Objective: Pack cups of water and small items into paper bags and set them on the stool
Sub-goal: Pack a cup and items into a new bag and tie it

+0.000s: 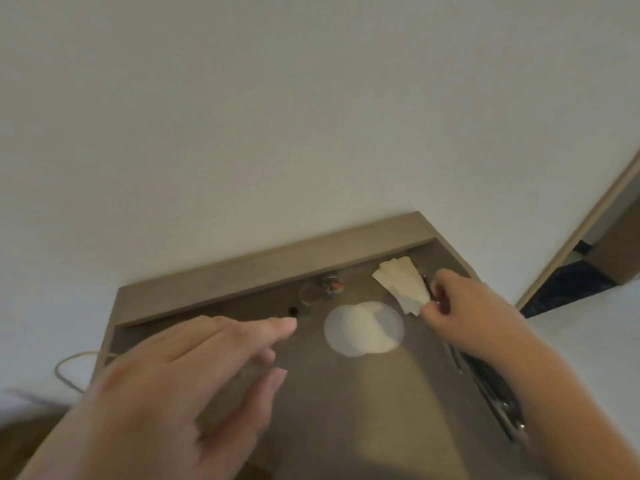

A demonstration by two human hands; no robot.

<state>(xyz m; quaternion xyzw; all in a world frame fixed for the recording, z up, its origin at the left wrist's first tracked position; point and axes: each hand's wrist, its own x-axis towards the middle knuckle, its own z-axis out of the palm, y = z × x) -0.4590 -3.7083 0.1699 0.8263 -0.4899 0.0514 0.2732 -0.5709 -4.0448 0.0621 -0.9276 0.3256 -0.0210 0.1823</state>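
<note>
On the brown desk [329, 393], my right hand [464, 306] pinches the near corner of a flat stack of pale paper bags [401, 282] lying at the back right. My left hand [194, 375] hovers over the desk's left half with fingers extended and holds nothing. A clear cup [309, 294] stands near the back ledge. Beside it sits a small glass container [333, 285] with colourful small items inside. The picture is blurred by motion.
A white round disc [363, 329] lies mid-desk between the hands. A dark cable hole [293, 311] is by the cup. Dark pens or tools [491, 386] lie along the desk's right edge. A cord [69, 368] loops left of the desk. The white wall [277, 116] stands behind.
</note>
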